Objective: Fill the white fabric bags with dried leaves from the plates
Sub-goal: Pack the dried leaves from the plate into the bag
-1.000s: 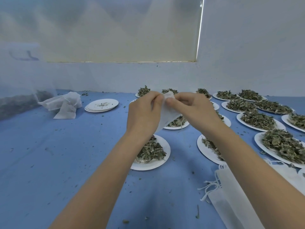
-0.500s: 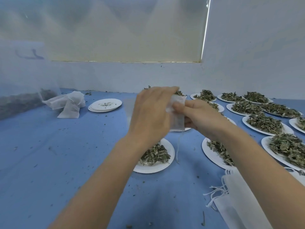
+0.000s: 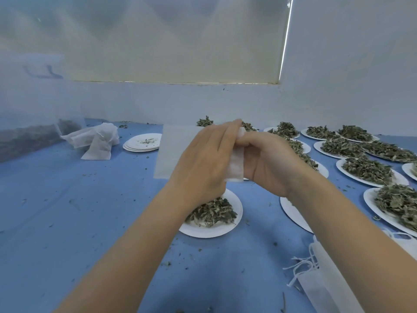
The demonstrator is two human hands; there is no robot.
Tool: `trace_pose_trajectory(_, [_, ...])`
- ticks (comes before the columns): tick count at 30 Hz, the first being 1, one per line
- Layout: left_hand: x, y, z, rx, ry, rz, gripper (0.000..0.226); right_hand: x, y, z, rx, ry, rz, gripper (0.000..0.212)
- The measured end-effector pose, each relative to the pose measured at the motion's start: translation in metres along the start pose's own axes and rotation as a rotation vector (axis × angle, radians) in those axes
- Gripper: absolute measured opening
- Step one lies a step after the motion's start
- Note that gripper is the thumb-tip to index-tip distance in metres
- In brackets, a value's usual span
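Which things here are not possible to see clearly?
- Head view: the bag's mouth, hidden behind the left hand and right hand.
- Plate beneath the right forearm: its leaves covered.
- Spare bags: cut off by the bottom edge.
- Far-left container: contents blurred.

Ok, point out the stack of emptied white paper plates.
The stack of emptied white paper plates sits far left on the blue table, right of the crumpled white fabric bags.
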State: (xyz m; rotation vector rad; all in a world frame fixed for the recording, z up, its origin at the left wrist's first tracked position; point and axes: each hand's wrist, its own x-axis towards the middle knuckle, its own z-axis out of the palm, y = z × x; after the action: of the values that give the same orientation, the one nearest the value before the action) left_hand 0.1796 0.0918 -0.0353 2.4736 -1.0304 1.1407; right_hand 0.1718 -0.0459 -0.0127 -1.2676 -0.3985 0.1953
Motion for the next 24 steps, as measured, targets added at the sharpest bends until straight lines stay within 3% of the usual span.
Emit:
trace_pose_trajectory(3, [-0.009,-0.009,-0.005,0.024,0.029,-0.051,0.078,0.006,-0.001,0.009,0.037,-0.116,0.04,0.035])
trace_pose_trajectory(7, [-0.025,-0.027,-0.008,0.131,0.019,-0.131,0.05,0.022,0.01,0.024,-0.061,-0.199,0.118,0.036])
trace_pose_trajectory(12, [-0.037,-0.062,-0.001,0.209,-0.337,-0.275,0.047,0.036,0.042,0.026,-0.175,-0.027,0.202,0.033])
trace_pose_trajectory(14, [-0.045,-0.077,-0.002,0.213,-0.382,-0.356,0.045,0.036,0.047,0.016,-0.376,0.033,0.165,0.025])
trace_pose_trajectory(16, [-0.053,-0.09,-0.004,0.201,-0.38,-0.429,0.045,0.035,0.049,0.002,-0.772,0.047,0.08,0.021])
trace_pose_trajectory(19, [-0.059,-0.101,0.001,0.181,-0.419,-0.454,0.047,0.037,0.055,-0.01,-1.399,-0.087,0.06,0.044])
trace_pose_trajectory(21, [-0.059,-0.102,0.01,0.152,-0.438,-0.441,0.047,0.037,0.064,-0.012,-1.546,-0.15,0.089,0.061])
trace_pose_trajectory(24, [-0.059,-0.104,0.02,0.08,-0.474,-0.421,0.048,0.034,0.077,-0.014,-1.572,-0.156,0.125,0.072])
